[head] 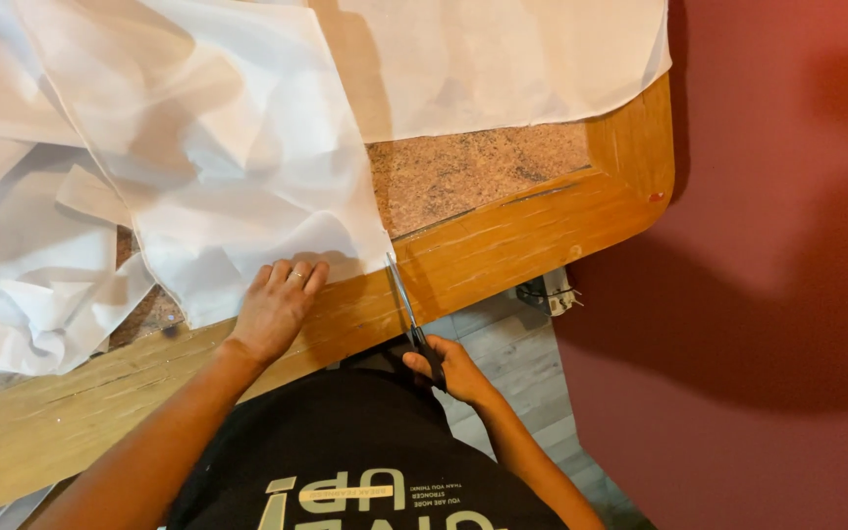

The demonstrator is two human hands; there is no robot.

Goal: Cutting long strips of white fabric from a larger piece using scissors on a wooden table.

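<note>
My left hand (pixel 277 309) lies flat, fingers together, on the near edge of a sheet of thin white fabric (pixel 238 147) spread over the table. A ring shows on one finger. My right hand (pixel 449 368) grips the black handles of a pair of scissors (pixel 406 309). The steel blades point away from me and their tips touch the fabric's near right corner, just right of my left hand.
The table has a wooden rim (pixel 522 231) and a speckled brown top (pixel 473 172). More white fabric (pixel 22 294) lies crumpled at the left. A dark red wall (pixel 787 245) stands to the right. Grey floor (pixel 512 344) and a small white object (pixel 550 291) show below the table.
</note>
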